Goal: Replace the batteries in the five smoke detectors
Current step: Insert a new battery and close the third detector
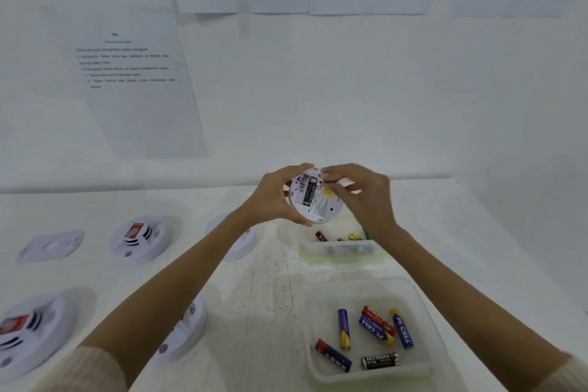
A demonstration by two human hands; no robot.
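**Battery seated in the open back of a smoke detector**

A person's left hand (273,197) clamps a round white smoke detector (318,205) above a white table (270,289), fingers curled over the top rim and thumb hooked under the lower rim. The back of the unit faces the camera. A black battery (309,191) lies in its slot, between those fingers and the thumb.

The right hand (366,197) reaches in from the other side, its bent fingers (327,173) at the detector's upper edge. They are blurred, so it cannot be told whether they grip or only touch.

Just below the right wrist stands a small tray (342,253) with a few batteries showing behind its wall. Nearer the camera, beneath the right forearm, a clear tray (321,302) holds loose batteries (380,360) in black, blue, red and yellow.

Left of the left forearm, well away from the fingers, two more detectors (140,240) (28,331) sit face up. Two others (237,242) (184,331) are partly hidden by that arm. A flat white plate (51,245) lies at the far left.
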